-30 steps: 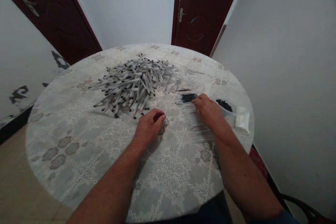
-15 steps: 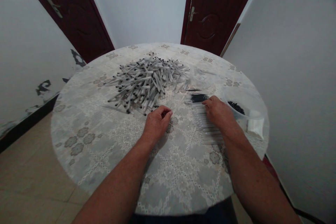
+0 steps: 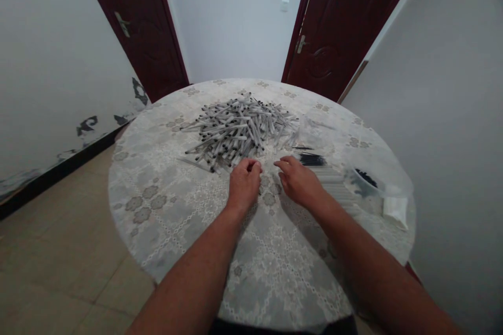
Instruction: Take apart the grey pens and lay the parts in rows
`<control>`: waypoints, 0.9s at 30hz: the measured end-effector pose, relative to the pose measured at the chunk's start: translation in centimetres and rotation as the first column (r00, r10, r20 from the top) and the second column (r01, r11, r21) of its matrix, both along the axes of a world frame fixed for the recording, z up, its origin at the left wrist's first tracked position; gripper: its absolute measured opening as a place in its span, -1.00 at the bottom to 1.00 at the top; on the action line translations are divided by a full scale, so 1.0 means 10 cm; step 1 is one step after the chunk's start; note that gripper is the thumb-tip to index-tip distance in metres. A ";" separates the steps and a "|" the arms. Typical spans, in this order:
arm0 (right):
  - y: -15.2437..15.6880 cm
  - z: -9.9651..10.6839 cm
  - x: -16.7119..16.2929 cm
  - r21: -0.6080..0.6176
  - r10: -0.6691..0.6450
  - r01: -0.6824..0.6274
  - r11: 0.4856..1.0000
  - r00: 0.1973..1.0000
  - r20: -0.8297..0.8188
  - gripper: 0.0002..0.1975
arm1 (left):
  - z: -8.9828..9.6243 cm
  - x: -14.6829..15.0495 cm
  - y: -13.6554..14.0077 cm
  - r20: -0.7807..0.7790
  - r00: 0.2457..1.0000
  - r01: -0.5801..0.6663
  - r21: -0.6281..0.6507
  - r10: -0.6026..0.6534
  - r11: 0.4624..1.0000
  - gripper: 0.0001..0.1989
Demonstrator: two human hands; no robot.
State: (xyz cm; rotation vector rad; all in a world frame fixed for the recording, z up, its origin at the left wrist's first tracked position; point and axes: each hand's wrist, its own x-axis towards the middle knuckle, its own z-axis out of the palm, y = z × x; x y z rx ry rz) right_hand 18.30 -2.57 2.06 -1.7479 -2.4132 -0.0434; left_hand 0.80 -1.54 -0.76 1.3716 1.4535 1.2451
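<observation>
My left hand (image 3: 245, 180) is over the table just in front of a big pile of slim whitish tubes with black ends (image 3: 239, 131). Its thumb and fingertips are pinched; anything between them is too small to make out. Facing it across a small gap is my right hand (image 3: 298, 179), fingers bent and drawn together, and whatever it may hold does not show clearly. Right of that hand lies a bundle of thin black sticks (image 3: 312, 159). Below the bundle, a row of clear thin tubes (image 3: 334, 183) is partly covered by my right wrist.
A clear bowl holds small black pieces (image 3: 366, 178) on the right, beside a white block-like packet (image 3: 395, 211). Crumpled clear plastic (image 3: 314, 133) lies behind the sticks. The round table has a patterned cloth (image 3: 157, 230); walls and two dark red doors (image 3: 322, 26) stand beyond.
My right hand has moved left, from the black sticks towards my left hand. My left hand stays pinched near the pile. The whole view has shifted slightly.
</observation>
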 end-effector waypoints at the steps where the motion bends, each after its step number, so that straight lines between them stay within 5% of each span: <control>1: 0.05 0.00 -0.09 -0.016 -0.004 0.004 1.000 0.999 0.033 -0.58 | 0.00 -0.01 0.01 0.039 0.999 -0.013 -0.008 0.013 1.000 -0.79; 8: 0.45 -0.01 -0.51 -0.073 -0.096 0.107 0.992 0.985 0.145 -0.59 | -0.07 -0.03 0.08 0.188 0.980 -0.048 -0.071 0.061 0.996 -0.83; 15: 0.57 -0.06 -0.52 -0.072 -0.065 0.073 0.995 0.992 0.104 -0.66 | -0.07 -0.04 0.10 0.199 0.978 -0.046 -0.087 0.063 0.995 -0.84; 27: -0.28 -0.17 -0.21 0.129 0.118 -0.078 0.989 0.932 -0.342 -0.74 | -0.13 0.08 0.03 0.439 0.883 0.257 -0.158 -0.165 0.953 -0.67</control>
